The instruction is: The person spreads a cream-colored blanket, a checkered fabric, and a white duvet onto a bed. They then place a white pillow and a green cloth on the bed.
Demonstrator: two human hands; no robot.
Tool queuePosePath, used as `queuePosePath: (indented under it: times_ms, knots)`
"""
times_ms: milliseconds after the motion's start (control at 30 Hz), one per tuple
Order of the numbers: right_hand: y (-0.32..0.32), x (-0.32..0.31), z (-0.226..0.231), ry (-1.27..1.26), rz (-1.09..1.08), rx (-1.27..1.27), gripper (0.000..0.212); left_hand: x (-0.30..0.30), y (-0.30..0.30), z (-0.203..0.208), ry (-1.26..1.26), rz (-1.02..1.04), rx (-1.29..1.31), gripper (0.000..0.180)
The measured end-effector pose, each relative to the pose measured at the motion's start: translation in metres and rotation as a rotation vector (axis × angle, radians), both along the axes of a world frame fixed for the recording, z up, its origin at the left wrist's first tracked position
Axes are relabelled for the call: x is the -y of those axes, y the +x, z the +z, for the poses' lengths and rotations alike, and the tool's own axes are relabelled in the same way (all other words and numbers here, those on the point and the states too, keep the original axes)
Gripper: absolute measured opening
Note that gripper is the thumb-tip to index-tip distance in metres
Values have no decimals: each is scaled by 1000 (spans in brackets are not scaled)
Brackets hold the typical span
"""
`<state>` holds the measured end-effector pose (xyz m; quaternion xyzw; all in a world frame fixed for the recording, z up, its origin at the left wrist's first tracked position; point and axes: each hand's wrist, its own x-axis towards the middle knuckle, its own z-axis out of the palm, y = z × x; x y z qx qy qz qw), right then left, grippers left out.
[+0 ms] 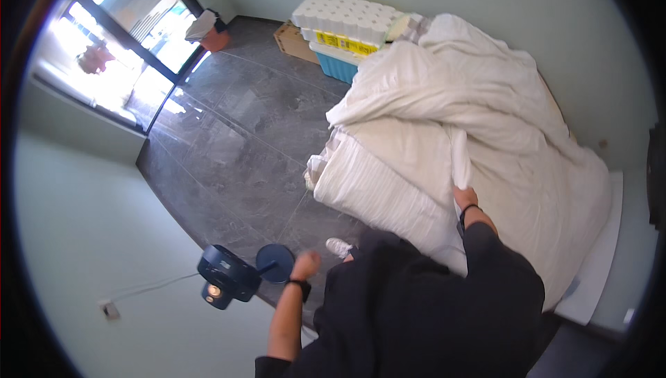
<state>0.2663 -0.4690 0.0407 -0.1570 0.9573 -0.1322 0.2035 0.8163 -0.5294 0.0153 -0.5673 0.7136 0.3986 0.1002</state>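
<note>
A rumpled white quilt (513,121) spreads over the bed at the right, bunched up toward the wall. My right hand (463,198) grips a gathered fold of it, which runs up from my fingers. Beneath and to the left of the quilt shows a white ribbed mattress pad (381,177), its far left corner ruffled. Off the bed, my left hand (306,265) hangs over the floor, blurred so its fingers cannot be made out. It is nearest to a dark blue standing fan (229,274) and appears to hold nothing large.
Beyond the bed, a white foam block with holes (343,14) lies on a blue bin (333,64) beside a cardboard box (295,44). An orange bucket (216,39) stands by the glass door (132,28). The fan's cord (156,284) runs to a wall socket (109,310).
</note>
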Motion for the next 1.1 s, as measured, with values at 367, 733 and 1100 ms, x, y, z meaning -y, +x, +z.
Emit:
queuePosePath:
  times_ms: [367, 733, 1100]
  knots:
    - [176, 52, -33, 305, 327, 235, 51, 300, 62, 2, -266, -10, -116, 31]
    - [10, 260, -31, -473, -457, 1, 88, 365, 301, -94, 58, -837, 222, 17]
    - [89, 330, -19, 49, -315, 237, 66, 672, 23, -55, 310, -1044, 141, 24]
